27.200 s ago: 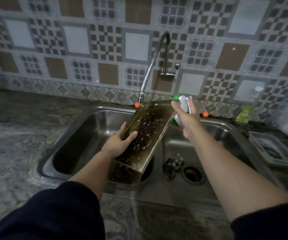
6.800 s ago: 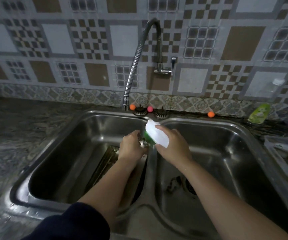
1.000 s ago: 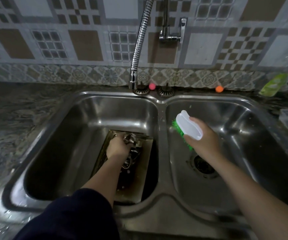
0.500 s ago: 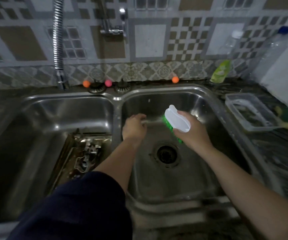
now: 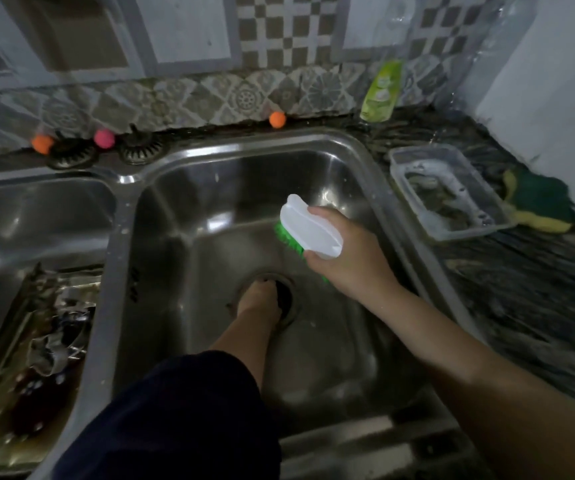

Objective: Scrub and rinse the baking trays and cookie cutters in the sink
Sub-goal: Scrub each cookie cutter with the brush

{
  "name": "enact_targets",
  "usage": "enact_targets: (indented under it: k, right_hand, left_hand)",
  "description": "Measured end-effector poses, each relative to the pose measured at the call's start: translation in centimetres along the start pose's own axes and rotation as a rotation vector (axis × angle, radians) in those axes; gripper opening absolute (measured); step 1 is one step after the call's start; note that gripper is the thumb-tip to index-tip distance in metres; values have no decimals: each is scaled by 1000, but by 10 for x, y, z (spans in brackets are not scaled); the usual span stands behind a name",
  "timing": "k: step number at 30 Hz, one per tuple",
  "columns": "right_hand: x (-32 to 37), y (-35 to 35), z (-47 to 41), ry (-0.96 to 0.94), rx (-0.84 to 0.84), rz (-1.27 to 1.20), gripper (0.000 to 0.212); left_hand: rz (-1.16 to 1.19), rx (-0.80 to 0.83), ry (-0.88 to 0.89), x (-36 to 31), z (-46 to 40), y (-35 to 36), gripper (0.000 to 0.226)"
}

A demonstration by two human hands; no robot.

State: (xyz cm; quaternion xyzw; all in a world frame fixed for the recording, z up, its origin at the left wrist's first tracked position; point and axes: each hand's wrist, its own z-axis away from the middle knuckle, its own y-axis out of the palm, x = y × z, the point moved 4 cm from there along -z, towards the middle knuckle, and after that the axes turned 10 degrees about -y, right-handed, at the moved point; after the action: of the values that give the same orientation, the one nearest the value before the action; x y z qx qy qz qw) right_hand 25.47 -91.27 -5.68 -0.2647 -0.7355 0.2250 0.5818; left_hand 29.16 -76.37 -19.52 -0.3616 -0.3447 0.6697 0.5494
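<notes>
Starting at the left basin, we see the baking tray [image 5: 19, 358] lying on its floor with the metal cookie cutters [image 5: 59, 327] heaped on it, dark grime showing on the tray's near end. A second ago our left hand was down among those cutters; now it has let them go and crossed the divider, so the trays and cutters sit untouched and the scrubbing is paused, by our reckoning, for some business at the drain.

Moving to the right basin [image 5: 189, 202], our left hand [image 5: 258, 299] reaches down to the drain opening [image 5: 287, 296], fingers bunched close together at its rim. Whether they pinch a strainer, some debris, or nothing at all we cannot tell, since the fingertips are dark and blurred.

Further right, our right hand [image 5: 344, 258] hovers above the basin, fingers wrapped tight on the white-backed scrub brush [image 5: 310, 232], its green bristles pointing down and away, touching nothing. It sits in much the same raised pose as a moment ago.

On the counter right of the sink stand a clear plastic container [image 5: 452, 192], a green-and-yellow sponge [image 5: 535, 202] and a green soap bottle [image 5: 383, 91].
</notes>
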Motion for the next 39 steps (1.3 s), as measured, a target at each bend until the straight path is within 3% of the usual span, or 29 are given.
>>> enact_targets:
  k: [4, 10, 12, 15, 18, 22, 27, 31, 34, 39]
  right_hand:
    - [-1, -2, -2, 5, 26, -3, 66]
    - [16, -53, -13, -13, -4, 65, 63]
    - [19, -87, -20, -5, -52, 122, 63]
    - [11, -135, -28, 52, -87, 249, 61]
    - [-2, -169, -33, 154, -52, 389, 55]
    - [-21, -172, -32, 248, 60, 466, 56]
    - [-21, -172, -30, 261, 50, 448, 56]
    - [20, -154, -7, 118, -92, 303, 60]
    - [51, -104, 21, -12, -35, 82, 60]
    - [60, -58, 14, -25, -25, 26, 59]
  left_hand:
    - [-55, -69, -4, -5, -3, 0, 42]
    - [192, -210, -20, 2, 18, -38, 29]
    - [415, -253, 22, -1, 26, -57, 27]
    - [942, -204, 100, -13, 40, -81, 29]
    - [1410, -30, 142, -26, 52, -95, 35]
    - [1808, 295, 189, -40, 66, -103, 37]
    - [1898, 444, 259, -49, 82, -108, 44]
    - [1979, 389, 218, -47, 84, -107, 37]
    - [1900, 342, 217, -51, 93, -103, 33]
    - [1869, 337, 197, -41, 103, -101, 37]
